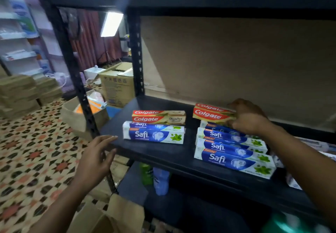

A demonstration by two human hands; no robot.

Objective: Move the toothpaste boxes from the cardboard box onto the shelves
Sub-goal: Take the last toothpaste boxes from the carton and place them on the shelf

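Red and cream, the Colgate box [209, 113] is held in my right hand [249, 116]. My fingers and thumb are curled round its right end, so the grip is firmly on the box. The box lies long-ways over the back part of the black shelf [163, 152].

Just under the grip and toward me, a row of blue Safi boxes [231, 147] lies flat, one in front of the other. The held box is over the back one. I cannot tell if it rests on it.

Well to the left of the grip, a second Colgate pack [158, 117] lies on the same shelf. Two more blue packs [154, 133] lie just in front of it.

My left hand [98, 152] is far to the left of the grip and lower down, by the front left corner of the shelf. Its fingers are straight and spread, and it holds nothing. The fingertips are at the shelf edge, but I cannot tell if they touch it.

Below the grip and to the left, a green bottle [146, 173] and a blue bottle [161, 181] stand side by side on a lower board. Lower still, by my left arm, the brown flaps of the cardboard box [112, 212] are open. Left of that is a floor [36, 151] with star shapes.
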